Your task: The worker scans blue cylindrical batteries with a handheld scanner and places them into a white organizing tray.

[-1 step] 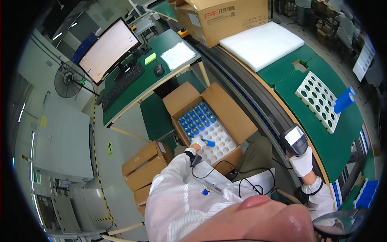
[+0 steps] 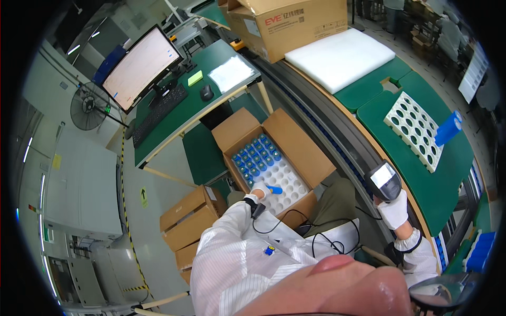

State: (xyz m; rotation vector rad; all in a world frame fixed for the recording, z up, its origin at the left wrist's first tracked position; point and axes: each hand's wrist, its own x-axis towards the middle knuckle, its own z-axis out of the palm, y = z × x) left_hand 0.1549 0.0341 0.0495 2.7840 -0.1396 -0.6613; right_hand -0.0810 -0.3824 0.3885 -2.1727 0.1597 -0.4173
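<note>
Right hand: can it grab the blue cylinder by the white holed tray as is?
Probably not: the right hand is wrapped around a dark handheld device, so its fingers look taken. With that put down, the blue cylinder seems reachable, standing on the same side.

The person wears a loose white long-sleeved smock (image 2: 221,245) ruled with fine dark lines, with a small round blue-and-yellow badge (image 2: 270,250) on its front. A white glove covers the left hand (image 2: 260,189), and another covers the right hand (image 2: 393,211). A black strap (image 2: 250,202) circles the left wrist, with a small dark boxy unit (image 2: 258,211) beside it and a thin black cable near that. A narrow black band (image 2: 414,246) rings the right cuff. Olive-brown trousers (image 2: 338,204) cover the legs.
</note>
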